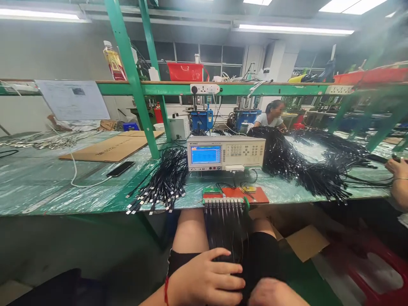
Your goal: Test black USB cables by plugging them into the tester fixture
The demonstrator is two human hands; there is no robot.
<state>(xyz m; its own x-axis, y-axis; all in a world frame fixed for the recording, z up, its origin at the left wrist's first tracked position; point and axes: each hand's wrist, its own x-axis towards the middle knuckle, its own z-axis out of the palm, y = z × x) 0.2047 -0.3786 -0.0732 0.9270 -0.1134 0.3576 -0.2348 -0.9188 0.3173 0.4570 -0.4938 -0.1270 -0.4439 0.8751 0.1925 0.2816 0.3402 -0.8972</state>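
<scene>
My left hand (212, 276), with a red string at the wrist, lies over black cables (225, 233) above my lap, fingers slightly apart and curved. My right hand (274, 293) is at the bottom edge, blurred, its fingers hidden. The cables hang from a row of connectors in a green-edged test fixture (225, 205) at the table's front edge. Behind it stands a white tester (244, 154) with a lit blue screen, wired to the fixture. A pile of black cables (165, 180) with metal plugs lies left of the tester.
More black cables (287, 157) are heaped to the right. A phone (121, 168) on a white cord and cardboard (111, 146) lie left. Green posts (135, 85) hold a shelf. Another person's hand (398, 168) is at the right edge; a person (270, 114) sits behind.
</scene>
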